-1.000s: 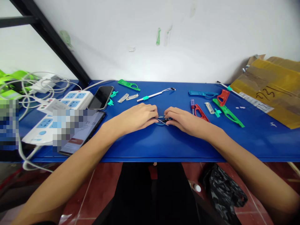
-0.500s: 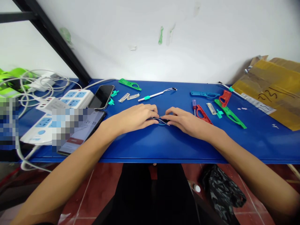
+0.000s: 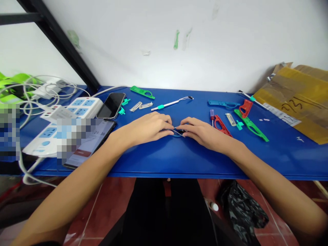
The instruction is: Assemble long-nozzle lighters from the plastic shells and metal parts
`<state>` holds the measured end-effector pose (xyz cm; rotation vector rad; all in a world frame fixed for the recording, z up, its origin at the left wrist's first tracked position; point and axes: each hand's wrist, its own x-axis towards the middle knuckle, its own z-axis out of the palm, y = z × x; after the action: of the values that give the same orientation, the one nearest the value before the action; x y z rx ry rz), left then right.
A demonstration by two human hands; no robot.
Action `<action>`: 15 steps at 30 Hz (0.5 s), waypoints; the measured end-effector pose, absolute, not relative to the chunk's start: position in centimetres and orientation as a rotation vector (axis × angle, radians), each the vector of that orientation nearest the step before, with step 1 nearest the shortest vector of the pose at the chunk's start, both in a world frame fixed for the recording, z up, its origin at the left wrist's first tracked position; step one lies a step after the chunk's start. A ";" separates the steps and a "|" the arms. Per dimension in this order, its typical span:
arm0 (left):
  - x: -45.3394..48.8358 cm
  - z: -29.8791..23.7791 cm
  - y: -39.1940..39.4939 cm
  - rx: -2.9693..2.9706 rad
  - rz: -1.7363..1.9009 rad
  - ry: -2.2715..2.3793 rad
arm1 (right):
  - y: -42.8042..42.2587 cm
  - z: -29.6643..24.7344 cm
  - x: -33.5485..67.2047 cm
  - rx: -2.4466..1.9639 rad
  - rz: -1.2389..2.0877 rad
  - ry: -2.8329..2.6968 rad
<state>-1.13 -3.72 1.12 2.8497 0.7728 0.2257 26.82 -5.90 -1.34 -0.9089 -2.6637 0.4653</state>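
Observation:
My left hand [image 3: 150,127] and my right hand [image 3: 200,131] rest knuckles-up on the blue table [image 3: 164,153], fingertips meeting at its middle. Between them lies a small blue plastic handle with a thin metal wire part [image 3: 177,132]; both hands pinch it with fingers curled. Most of the piece is hidden under my fingers. A silver rod with a teal collar [image 3: 171,103] lies just beyond my hands.
Red [image 3: 222,124], green [image 3: 252,127] and blue [image 3: 223,103] plastic handles lie at the right, a green handle [image 3: 142,92] and small metal clips [image 3: 139,106] at the back. Two phones [image 3: 111,105] and power strips [image 3: 82,106] with cables crowd the left. Cardboard [image 3: 294,97] sits far right.
Hardly anything has moved. My fingers have shifted slightly on the small blue piece, and the view has tilted a little.

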 end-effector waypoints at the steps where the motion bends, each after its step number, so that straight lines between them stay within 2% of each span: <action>1: -1.1 1.2 -3.7 2.849 0.226 0.772 | -5.9 -1.4 26.8 -0.911 0.459 -2.665; 15: -0.6 0.5 -3.9 2.710 0.268 0.877 | -5.8 -1.6 26.7 -0.928 0.370 -2.693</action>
<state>-0.63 -3.92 0.53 2.7103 0.8771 0.2683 26.72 -5.76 -1.56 -0.9280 -2.6934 0.3702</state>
